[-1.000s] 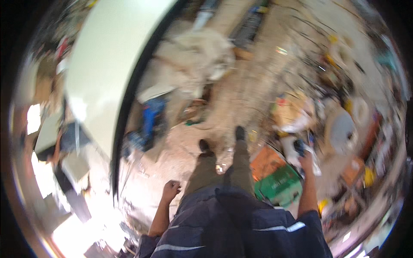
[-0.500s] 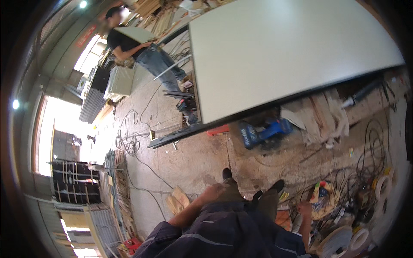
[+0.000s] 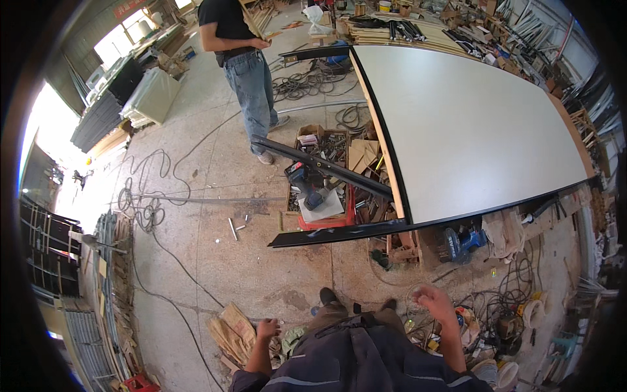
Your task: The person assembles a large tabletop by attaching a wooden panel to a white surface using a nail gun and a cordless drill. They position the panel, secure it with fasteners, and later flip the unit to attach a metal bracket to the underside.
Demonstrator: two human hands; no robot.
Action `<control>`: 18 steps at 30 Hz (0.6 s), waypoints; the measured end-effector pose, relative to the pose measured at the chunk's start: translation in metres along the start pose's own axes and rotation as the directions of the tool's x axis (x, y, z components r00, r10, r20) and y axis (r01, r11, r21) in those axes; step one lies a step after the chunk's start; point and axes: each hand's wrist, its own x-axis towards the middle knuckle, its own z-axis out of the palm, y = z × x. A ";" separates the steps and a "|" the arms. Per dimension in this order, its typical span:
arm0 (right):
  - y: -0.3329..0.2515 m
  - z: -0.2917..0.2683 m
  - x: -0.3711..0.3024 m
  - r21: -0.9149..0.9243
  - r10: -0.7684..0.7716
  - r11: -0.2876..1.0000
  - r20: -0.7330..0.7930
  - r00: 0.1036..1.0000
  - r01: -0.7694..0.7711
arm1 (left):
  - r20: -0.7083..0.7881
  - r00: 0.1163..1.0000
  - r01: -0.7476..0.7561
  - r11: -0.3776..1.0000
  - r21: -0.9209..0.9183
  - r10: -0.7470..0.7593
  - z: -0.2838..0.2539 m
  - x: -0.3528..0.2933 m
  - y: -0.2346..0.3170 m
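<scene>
Both my arms come in from the lower edge, away from the work surface. My left hand (image 3: 268, 328) hangs over the floor beside a crumpled brown paper sack (image 3: 236, 328), loosely bent and holding nothing I can see. My right hand (image 3: 433, 304) is raised in front of me, fingers apart and partly curled, with nothing in it. Beyond it lies a large white panel (image 3: 477, 137) with black edge strips. A black profile bar (image 3: 339, 233) juts out leftward from its near corner. Another dark bar (image 3: 326, 167) runs slantwise over a parts crate. A blue power tool (image 3: 462, 243) sits under the near edge.
A person (image 3: 238, 65) in a black top and jeans stands past the panel, holding a thin board. A cordless drill (image 3: 305, 185) rests on the crate. Black cables (image 3: 144, 202) loop over the floor at left. Tape rolls, cords and a bucket (image 3: 467, 323) crowd the right.
My view has swung round, bringing the panel's far side and the crate into sight. My right hand has risen from beside the clutter; my left hand has moved away from my thigh, out to the left.
</scene>
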 end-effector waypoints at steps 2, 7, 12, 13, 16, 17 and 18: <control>-0.048 0.036 0.002 -0.064 -0.083 0.994 0.060 0.995 0.086 | -0.077 0.996 -0.045 0.992 0.117 0.054 -0.033 -0.002 0.003; -0.141 0.107 0.017 -0.209 -0.165 0.956 0.200 0.966 0.207 | -0.030 0.998 -0.066 0.975 -0.212 0.061 -0.067 0.021 -0.035; -0.178 0.148 0.059 0.179 -0.304 0.938 0.021 0.952 0.296 | 0.051 0.998 -0.025 0.960 -0.280 0.041 -0.047 -0.003 0.000; -0.191 0.153 0.067 0.149 -0.322 0.936 -0.005 0.947 0.319 | 0.042 0.999 -0.004 0.966 -0.259 0.015 -0.045 -0.010 0.001; -0.229 0.163 0.083 0.094 -0.352 0.928 -0.090 0.932 0.360 | 0.097 0.995 0.025 0.994 -0.105 -0.014 -0.063 -0.009 -0.014; -0.234 0.167 0.086 0.041 -0.369 0.927 -0.084 0.925 0.374 | 0.127 0.992 0.011 0.999 -0.047 -0.005 -0.073 -0.004 -0.026; -0.243 0.169 0.093 -0.009 -0.415 0.910 -0.081 0.906 0.415 | 0.065 0.998 -0.024 1.000 -0.008 0.024 -0.081 0.001 -0.044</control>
